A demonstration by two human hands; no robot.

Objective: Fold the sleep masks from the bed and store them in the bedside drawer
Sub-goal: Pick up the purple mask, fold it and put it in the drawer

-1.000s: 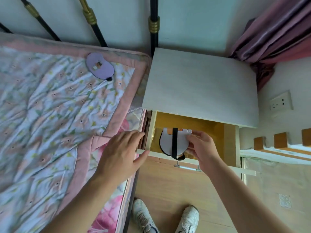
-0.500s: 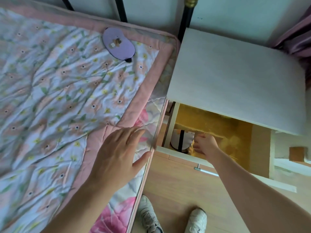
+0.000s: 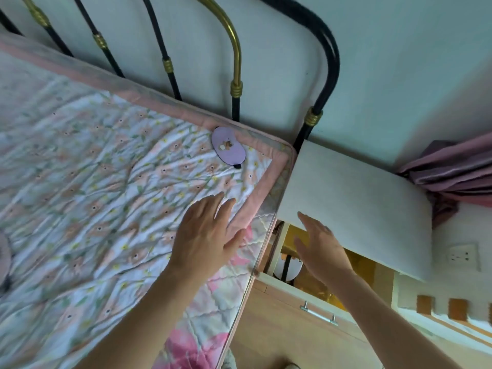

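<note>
One lilac oval fabric sleep mask (image 3: 228, 148) lies on the quilt up-bed from the left hand (image 3: 206, 234) (nearer, flat, empty); right hand (image 3: 320, 247) open over the drawer.

Pale blue-green wall (image 3: 399, 62) behind black-and-brass headboard (image 3: 237, 75). White nightstand (image 3: 354, 209) just right of headboard — pink curtain (image 3: 458, 179) beyond it; wall socket (image 3: 462, 255) below; wooden floor (image 3: 279, 342).
</note>
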